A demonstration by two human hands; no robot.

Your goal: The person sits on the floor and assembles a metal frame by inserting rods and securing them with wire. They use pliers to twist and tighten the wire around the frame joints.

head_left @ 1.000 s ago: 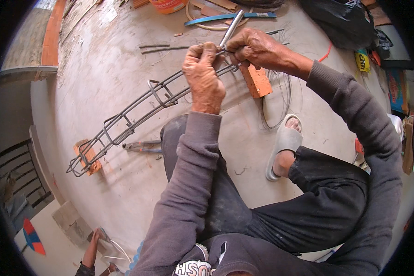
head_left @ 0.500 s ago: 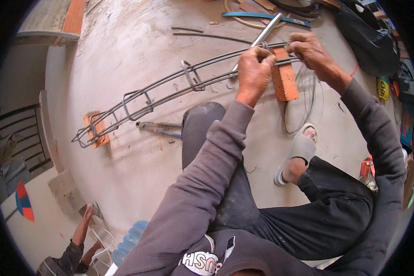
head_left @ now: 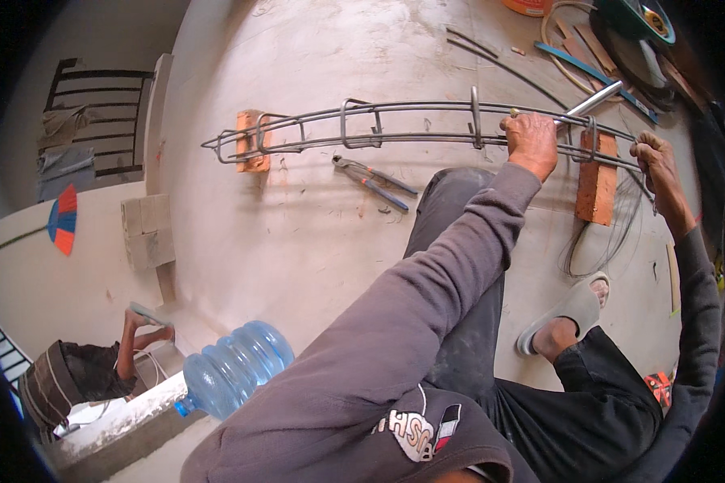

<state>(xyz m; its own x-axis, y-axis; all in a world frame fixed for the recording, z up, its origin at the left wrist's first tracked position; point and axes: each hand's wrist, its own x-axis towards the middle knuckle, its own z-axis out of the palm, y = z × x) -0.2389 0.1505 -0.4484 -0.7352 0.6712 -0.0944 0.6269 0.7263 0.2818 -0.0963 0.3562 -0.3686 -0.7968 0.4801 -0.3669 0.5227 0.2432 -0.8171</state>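
Note:
A long, narrow rebar cage of dark steel bars with several square stirrups lies raised across two orange bricks, a left brick and a right brick. My left hand is closed over the cage's bars, just left of the right brick. At the cage's right end, my right hand is closed by the bar tips; a thin dark piece hangs below it, too small to name. A silver metal tube slants away behind the cage. Pincers with dark, orange-marked handles lie on the floor before it.
Loose thin wire lies by the right brick, near my sandalled foot. Two cut rods and a blue strip lie beyond. A blue water bottle is at lower left, near another person's legs.
The view has turned and shifted left, bringing the water bottle into fuller view. My left hand has moved left along the cage from the right brick; my right hand has moved toward the bar ends.

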